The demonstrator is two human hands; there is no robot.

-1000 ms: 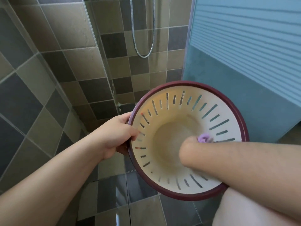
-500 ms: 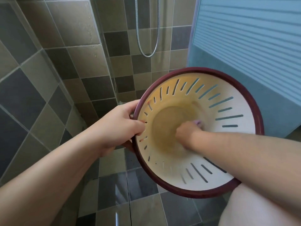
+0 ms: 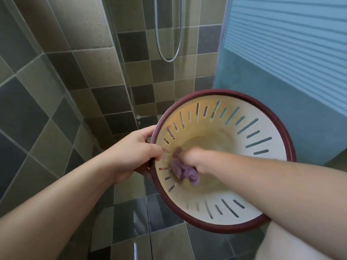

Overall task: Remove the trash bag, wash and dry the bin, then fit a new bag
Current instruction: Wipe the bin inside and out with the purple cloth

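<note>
Head view, item one: slotted cream bin (image 3: 262, 166) with maroon rim, held tilted in the air over the tiled shower floor (image 3: 169, 239), mouth toward the camera, no bag fitted. Left hand (image 3: 131, 158) has its fingers clamped on the rim's left edge; right hand (image 3: 195, 160) is inside, fingers closed on a bunched purple cloth (image 3: 183, 170) pressed to the inner wall near the slots. Risk, as judged: a wet rim held at one edge only may twist or slip under wiping pressure and drop; cloth may snag in a slot.
</note>
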